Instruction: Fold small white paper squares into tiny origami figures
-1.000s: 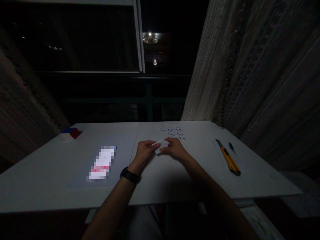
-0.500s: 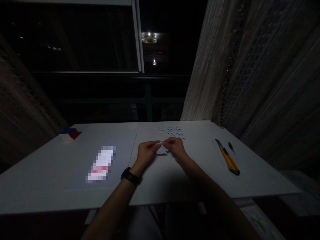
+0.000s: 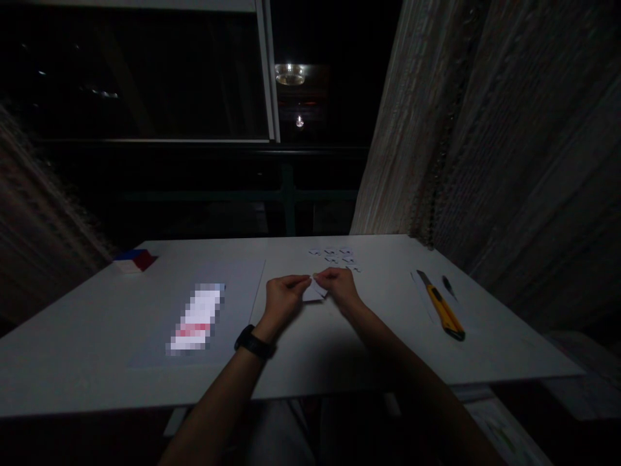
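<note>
Over the middle of a white table (image 3: 339, 349), my left hand (image 3: 284, 299) and my right hand (image 3: 341, 288) meet fingertip to fingertip. Both pinch a small white piece of paper (image 3: 314, 292) between thumb and fingers, and it hangs tilted just above the tabletop. A black watch sits on my left wrist. Just beyond my hands lie several tiny white paper pieces (image 3: 336, 257) in a loose cluster.
A yellow utility knife (image 3: 442, 313) and a dark pen (image 3: 449, 287) lie at the right. A large pale sheet (image 3: 233, 285) carrying a blurred white strip (image 3: 196, 319) lies at the left. A red and blue block (image 3: 133, 260) sits at the far left corner. Curtains hang on both sides.
The paper piece was held flatter and higher a second ago. My hands have drawn closer together and it now hangs tilted below my fingertips.
</note>
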`<action>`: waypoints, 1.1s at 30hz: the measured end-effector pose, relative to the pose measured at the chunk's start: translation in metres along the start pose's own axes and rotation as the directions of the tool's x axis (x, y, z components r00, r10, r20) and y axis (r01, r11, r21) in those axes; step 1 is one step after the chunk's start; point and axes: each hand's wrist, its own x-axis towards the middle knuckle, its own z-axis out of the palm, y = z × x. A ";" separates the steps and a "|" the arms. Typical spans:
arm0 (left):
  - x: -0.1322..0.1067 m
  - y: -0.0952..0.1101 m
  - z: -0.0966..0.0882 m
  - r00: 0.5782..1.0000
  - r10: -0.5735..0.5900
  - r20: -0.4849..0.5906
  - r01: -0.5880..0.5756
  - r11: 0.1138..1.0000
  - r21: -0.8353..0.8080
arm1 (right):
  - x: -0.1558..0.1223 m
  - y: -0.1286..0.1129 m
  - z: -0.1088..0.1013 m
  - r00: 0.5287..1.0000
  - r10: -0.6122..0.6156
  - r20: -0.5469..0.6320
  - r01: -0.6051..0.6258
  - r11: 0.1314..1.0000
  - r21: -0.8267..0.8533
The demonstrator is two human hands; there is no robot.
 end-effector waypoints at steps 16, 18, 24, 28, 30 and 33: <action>0.009 -0.007 -0.006 0.987 -0.149 -0.068 0.134 0.975 -0.179 | 0.003 0.005 -0.001 0.997 0.070 0.033 -0.068 0.997 -0.044; 0.009 -0.008 -0.006 0.983 -0.180 -0.040 0.167 0.960 -0.224 | 0.003 0.004 -0.002 0.998 0.048 0.041 -0.046 0.998 -0.036; 0.006 -0.006 -0.004 0.980 -0.181 0.083 0.194 0.961 -0.195 | 0.004 0.007 -0.004 0.998 -0.052 0.030 0.054 0.994 -0.095; 0.006 -0.005 -0.004 0.982 -0.174 0.073 0.183 0.972 -0.150 | 0.005 0.011 -0.003 0.995 -0.095 -0.010 0.092 0.982 -0.163; 0.006 -0.005 -0.003 0.984 -0.166 0.069 0.174 0.975 -0.141 | 0.005 0.012 -0.003 0.993 -0.118 0.009 0.118 0.977 -0.177; 0.006 -0.007 -0.002 0.987 -0.141 0.079 0.150 0.980 -0.127 | 0.006 0.014 -0.003 0.992 -0.124 0.020 0.125 0.969 -0.213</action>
